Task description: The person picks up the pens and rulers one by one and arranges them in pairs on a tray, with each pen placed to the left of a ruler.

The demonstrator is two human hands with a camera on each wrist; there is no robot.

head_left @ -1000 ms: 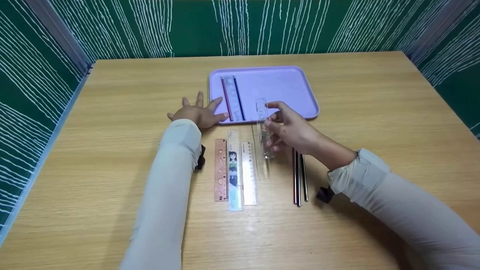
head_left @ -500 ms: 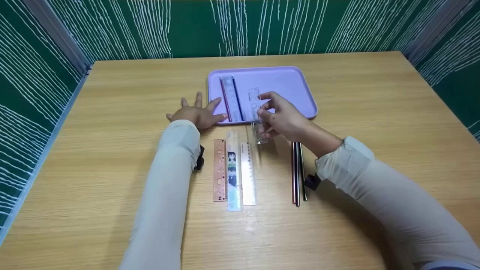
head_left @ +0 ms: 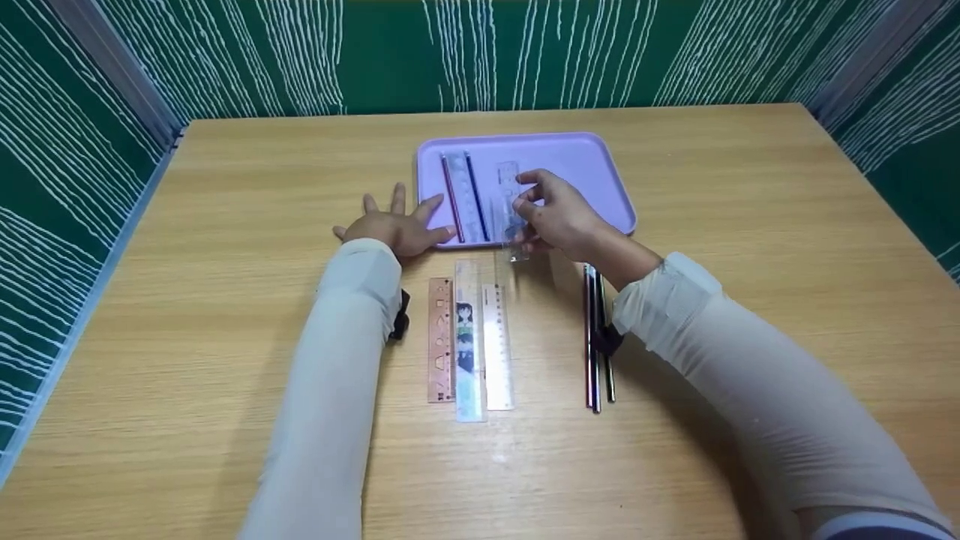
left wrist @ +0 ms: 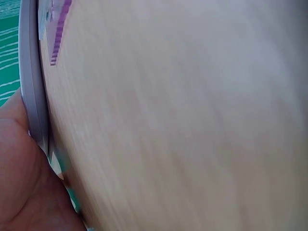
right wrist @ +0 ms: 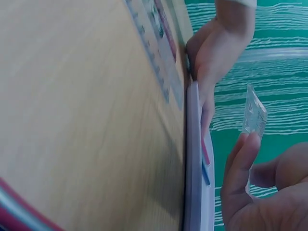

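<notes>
My right hand [head_left: 559,214] pinches a clear plastic ruler [head_left: 508,176] above the front of the purple tray [head_left: 570,154]. In the right wrist view the ruler [right wrist: 254,113] stands up from the fingertips, raised over the tray's rim. My left hand [head_left: 394,226] lies with fingers spread at the tray's left front corner, thumb over the rim. Inside the tray, toward its left side, a clear ruler [head_left: 466,195] lies between a red pencil [head_left: 452,199] and a dark blue pencil [head_left: 477,196].
In front of the tray lie a pinkish ruler [head_left: 441,341], a clear ruler with a cartoon figure [head_left: 468,341] and a whitish ruler [head_left: 497,349], side by side. Several dark pencils [head_left: 592,337] lie to their right, under the right wrist. A green wall [head_left: 390,56] stands behind the wooden table [head_left: 285,165].
My right hand has carried the clear ruler forward and slightly left, from before the tray's front edge to over the tray. The left hand has stayed in place.
</notes>
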